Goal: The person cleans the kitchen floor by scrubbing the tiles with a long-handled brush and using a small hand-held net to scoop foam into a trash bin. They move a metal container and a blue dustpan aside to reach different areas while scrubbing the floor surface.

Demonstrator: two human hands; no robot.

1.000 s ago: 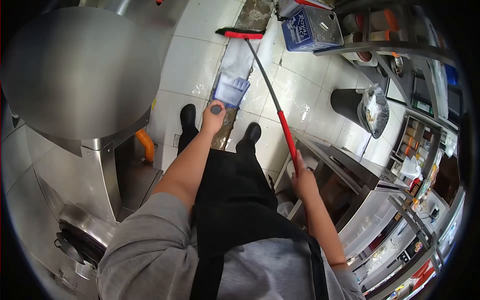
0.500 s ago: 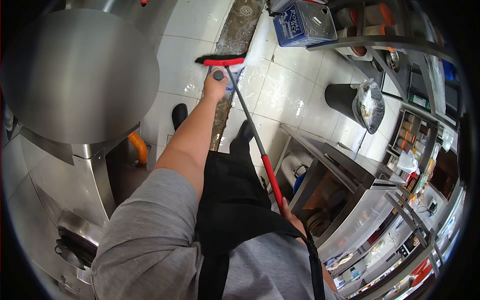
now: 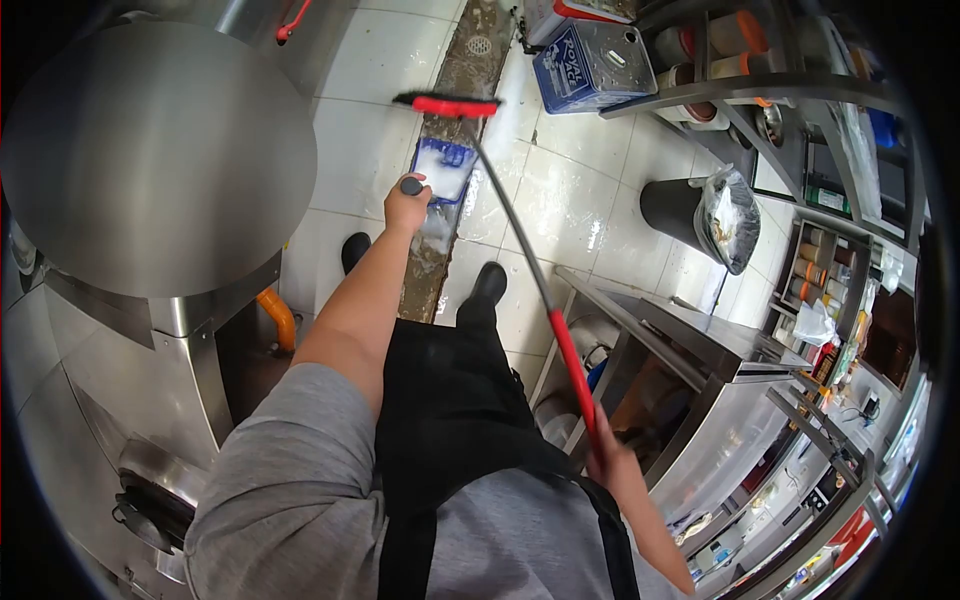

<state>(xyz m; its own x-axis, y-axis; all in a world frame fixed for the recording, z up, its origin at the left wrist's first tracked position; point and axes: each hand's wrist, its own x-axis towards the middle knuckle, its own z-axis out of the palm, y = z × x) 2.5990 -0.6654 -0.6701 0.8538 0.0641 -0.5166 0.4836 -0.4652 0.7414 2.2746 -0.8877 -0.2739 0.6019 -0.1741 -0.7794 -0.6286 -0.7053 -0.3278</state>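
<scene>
A blue dustpan (image 3: 457, 186) with white suds in it lies over the wet brown floor channel (image 3: 420, 285). My left hand (image 3: 405, 212) is closed round a dark upright handle, its round end showing on top, beside the dustpan. Beyond the dustpan, the red broom head (image 3: 457, 106) with black bristles lies across the channel. Its grey and red pole (image 3: 570, 355) slants back toward my body, where my right hand (image 3: 612, 455), a little blurred, is wrapped round the red part.
Wet white tiles (image 3: 565, 200) flank the channel. On the right are a blue tin (image 3: 575, 75), a lined black bin (image 3: 675, 210), shelving and a steel counter (image 3: 700, 340). A round steel surface (image 3: 160, 160) is on the left. Two black boots straddle the channel.
The broom head has moved away from the dustpan, which now shows more fully. My right hand has come further into view with the pole. My left hand has shifted left and slightly nearer.
</scene>
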